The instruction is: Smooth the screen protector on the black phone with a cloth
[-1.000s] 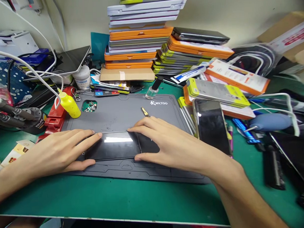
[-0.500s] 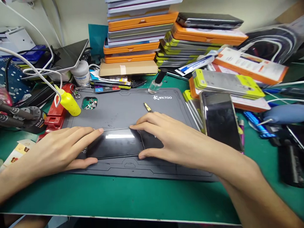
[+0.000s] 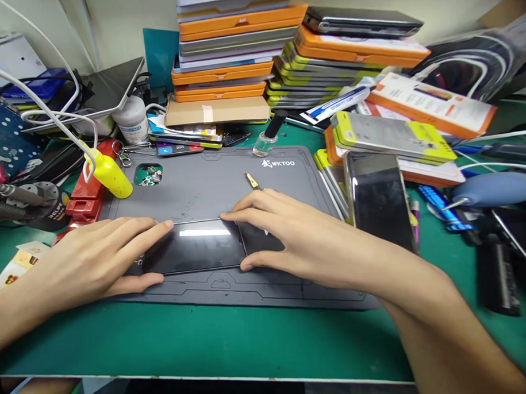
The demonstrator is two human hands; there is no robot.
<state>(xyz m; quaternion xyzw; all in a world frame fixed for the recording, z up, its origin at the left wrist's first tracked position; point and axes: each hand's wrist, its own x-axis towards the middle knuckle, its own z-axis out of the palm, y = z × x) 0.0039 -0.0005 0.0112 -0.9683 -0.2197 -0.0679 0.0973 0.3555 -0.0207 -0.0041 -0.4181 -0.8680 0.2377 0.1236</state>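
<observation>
A smartphone with a dark glossy screen lies flat on the grey work mat, a bright light strip reflected in it. My left hand grips its left end, fingers along the far edge and thumb at the near edge. At the right end, my right hand holds it between fingertips and thumb. Part of a dark flat piece shows under my right palm. Beyond that hand lies a yellow-tipped screwdriver or pen-like tool, its rear part hidden by my fingers.
Behind the mat rise stacks of orange and yellow-green boxes. A small glass bottle with black cap stands at the mat's far edge. To the left are a yellow bottle and a white jar. Another phone leans at right.
The camera view has shifted slightly, moving the scene a little left and up. Both hands keep their hold on the smartphone, which stays in place on the mat.
</observation>
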